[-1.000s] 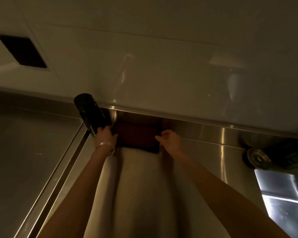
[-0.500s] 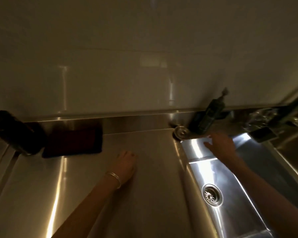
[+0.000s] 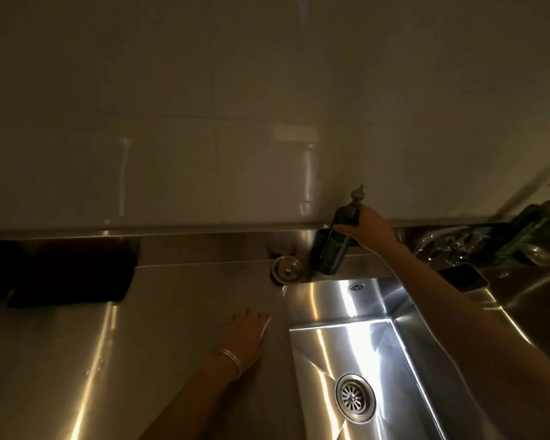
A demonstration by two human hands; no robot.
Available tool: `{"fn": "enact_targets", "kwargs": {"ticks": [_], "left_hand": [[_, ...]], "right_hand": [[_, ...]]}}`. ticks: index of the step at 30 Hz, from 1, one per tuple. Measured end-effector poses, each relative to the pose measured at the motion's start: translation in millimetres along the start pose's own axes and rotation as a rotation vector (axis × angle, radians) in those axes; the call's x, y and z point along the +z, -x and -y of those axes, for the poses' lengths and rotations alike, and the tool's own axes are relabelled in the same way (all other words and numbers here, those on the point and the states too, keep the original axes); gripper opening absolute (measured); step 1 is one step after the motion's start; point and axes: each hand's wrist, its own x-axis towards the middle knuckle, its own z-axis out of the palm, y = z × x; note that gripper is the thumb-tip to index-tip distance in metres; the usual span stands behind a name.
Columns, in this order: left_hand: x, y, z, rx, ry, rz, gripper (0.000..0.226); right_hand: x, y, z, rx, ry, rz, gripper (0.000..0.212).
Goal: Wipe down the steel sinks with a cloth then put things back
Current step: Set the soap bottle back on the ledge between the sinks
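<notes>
Cloth: a dark folded cloth (image 3: 73,274), soft and matte, is lying flat at the far left, pushed against the steel upstand below the glossy pale tiled wall (image 3: 204,138).
Counter: the brushed steel counter (image 3: 159,338) is catching long streaks of light.
Left hand: the left hand (image 3: 246,331) is resting palm down on the counter with its fingers straight and spread, holding nothing, just beside the basin's rim; a thin silver bangle (image 3: 231,360) is sitting on the wrist.
Plug: a round steel sink plug (image 3: 286,268) is lying on the counter at the basin's back left corner.
Bottle: a dark green pump bottle (image 3: 332,246), cylindrical with a pale pump head, is leaning on the ledge behind the basin; whether its base is lifted, I cannot tell.
Right hand: the right hand (image 3: 367,228) is gripping the bottle at its shoulder, fingers curled round it.
Sink: the shiny rectangular steel sink (image 3: 394,315) is gleaming, bare down to its round slotted drain (image 3: 355,398).
Far right: a dark flat phone (image 3: 464,276) is lying on the ledge; a second pump bottle (image 3: 527,230) is blurred.
Change: half a second ago the right hand was hovering over the basin's back edge; now it is grasping the bottle, and the left hand is nearer the sink.
</notes>
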Motion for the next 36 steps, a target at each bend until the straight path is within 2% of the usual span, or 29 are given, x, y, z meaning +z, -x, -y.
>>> {"fn": "enact_targets", "kwargs": {"ticks": [5, 10, 15, 17, 20, 25, 32, 36], "left_hand": [[1, -16, -30, -0.083, 0.049, -0.001, 0.049], [-15, -37, -53, -0.099, 0.155, -0.156, 0.055], [-45, -38, -59, -0.098, 0.592, -0.322, 0.074], [-58, -30, -50, -0.070, 0.662, -0.384, 0.068], [-68, -5, -17, -0.083, 0.737, -0.439, 0.057], [-63, 37, 67, -0.339, 0.911, -0.408, 0.071], [-80, 48, 189, -0.527, 0.662, -0.373, 0.074], [-84, 37, 225, -0.564, 0.596, -0.337, 0.069]], "right_hand": [[3, -17, -8, -0.051, -0.058, 0.003, 0.041], [-21, 6, -5, -0.170, 0.005, -0.059, 0.047], [-43, 44, 59, -0.386, 0.038, 0.004, 0.054], [-40, 59, 89, -0.427, -0.024, 0.067, 0.050], [-18, 78, 139, -0.434, -0.110, 0.138, 0.048], [44, 94, 227, -0.473, -0.180, 0.219, 0.046], [124, 74, 318, -0.438, -0.190, 0.303, 0.047], [150, 55, 341, -0.417, -0.157, 0.312, 0.046]]}}
